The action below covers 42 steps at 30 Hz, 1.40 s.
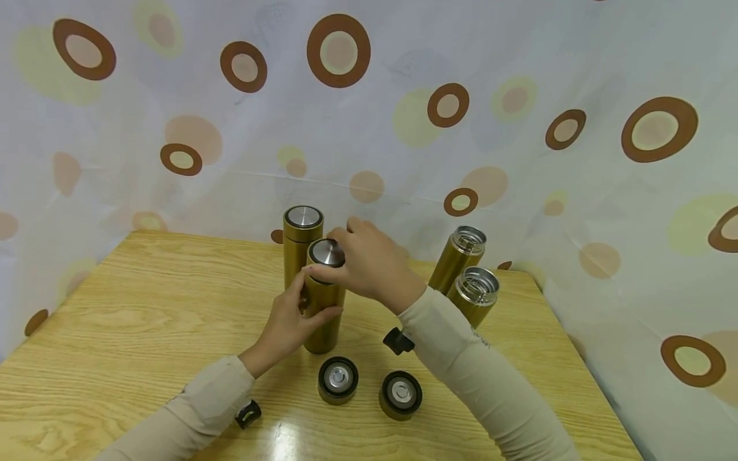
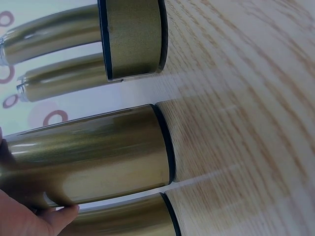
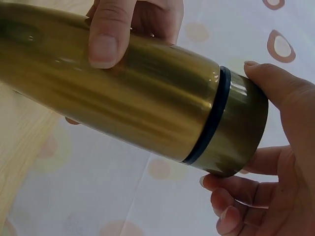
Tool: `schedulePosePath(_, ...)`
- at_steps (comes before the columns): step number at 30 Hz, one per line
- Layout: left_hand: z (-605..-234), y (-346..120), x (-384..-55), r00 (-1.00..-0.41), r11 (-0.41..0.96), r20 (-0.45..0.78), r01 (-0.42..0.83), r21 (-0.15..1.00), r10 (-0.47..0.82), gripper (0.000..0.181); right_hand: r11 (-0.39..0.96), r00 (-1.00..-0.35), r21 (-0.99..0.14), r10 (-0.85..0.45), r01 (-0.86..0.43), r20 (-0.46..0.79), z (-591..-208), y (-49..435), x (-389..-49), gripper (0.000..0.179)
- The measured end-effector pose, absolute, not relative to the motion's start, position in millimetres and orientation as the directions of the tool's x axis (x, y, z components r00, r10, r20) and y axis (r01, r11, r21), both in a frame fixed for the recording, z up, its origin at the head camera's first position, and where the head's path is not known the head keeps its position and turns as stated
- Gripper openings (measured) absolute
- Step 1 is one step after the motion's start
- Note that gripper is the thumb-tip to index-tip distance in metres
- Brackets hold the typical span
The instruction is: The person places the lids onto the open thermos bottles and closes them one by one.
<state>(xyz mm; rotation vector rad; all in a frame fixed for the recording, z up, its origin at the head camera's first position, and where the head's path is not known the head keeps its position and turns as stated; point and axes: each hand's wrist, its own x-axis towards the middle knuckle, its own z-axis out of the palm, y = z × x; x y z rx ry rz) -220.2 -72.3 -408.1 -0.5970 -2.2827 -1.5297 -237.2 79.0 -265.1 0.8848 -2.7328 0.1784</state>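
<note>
A gold thermos flask [image 1: 323, 334] stands upright on the table, its lid [image 1: 327, 253] on top. My left hand [image 1: 285, 325] grips the flask's body, thumb on the near side. Around the lid are the thumb and fingers of my right hand [image 1: 371, 261], pinching its rim. In the right wrist view a black ring [image 3: 211, 118] shows between the lid and the body. Just behind, a second gold flask [image 1: 294, 259] stands with its lid on. Two loose lids [image 1: 338, 381] lie upside down on the table in front of the hands.
Two lidless gold flasks, a nearer one [image 1: 474, 298] and a farther one [image 1: 458, 259], stand to the right behind my right forearm, steel mouths upward. The wooden table [image 1: 173, 301] ends against a patterned cloth [image 1: 259, 128] at the back and right.
</note>
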Motion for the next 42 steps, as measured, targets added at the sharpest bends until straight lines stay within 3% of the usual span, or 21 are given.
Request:
schedulePosePath(5, -407.0, -73.0, -220.1, -0.861, 0.33, 0.484, 0.508, 0.796, 0.158, 0.069, 0.812, -0.781, -0.025, -0.552, -0.583, 0.292, -265.7, 77.4, -236.2, 0.062)
schedulePosePath(11, -406.8, -72.9, -220.2, -0.849, 0.31, 0.499, 0.527, 0.791, 0.171, 0.065, 0.773, -0.739, 0.073, -0.626, -0.63, 0.25, -268.0, 81.1, -233.7, 0.069)
schedulePosePath(19, -407.1, -71.3, -220.8, -0.855, 0.298, 0.478, 0.518, 0.802, 0.201, 0.07, 0.545, -0.544, -0.058, -0.838, -0.836, -0.031, -247.4, 98.7, -238.6, 0.073)
schedulePosePath(23, -406.6, -70.7, -220.3, -0.867, 0.29, 0.457, 0.498, 0.817, 0.201, 0.071, 0.513, -0.504, -0.084, -0.857, -0.854, -0.109, -233.9, 100.1, -239.7, 0.074)
schedulePosePath(33, -405.9, -72.8, -221.4, -0.868, 0.304, 0.46, 0.497, 0.813, 0.189, 0.073, 0.536, -0.518, -0.043, -0.831, -0.843, -0.205, -224.1, 90.1, -243.1, 0.075)
schedulePosePath(42, -407.4, -73.9, -221.8, -0.867, 0.314, 0.461, 0.498, 0.808, 0.187, 0.074, 0.519, -0.51, -0.01, -0.843, -0.855, -0.168, -227.2, 85.3, -243.3, 0.071)
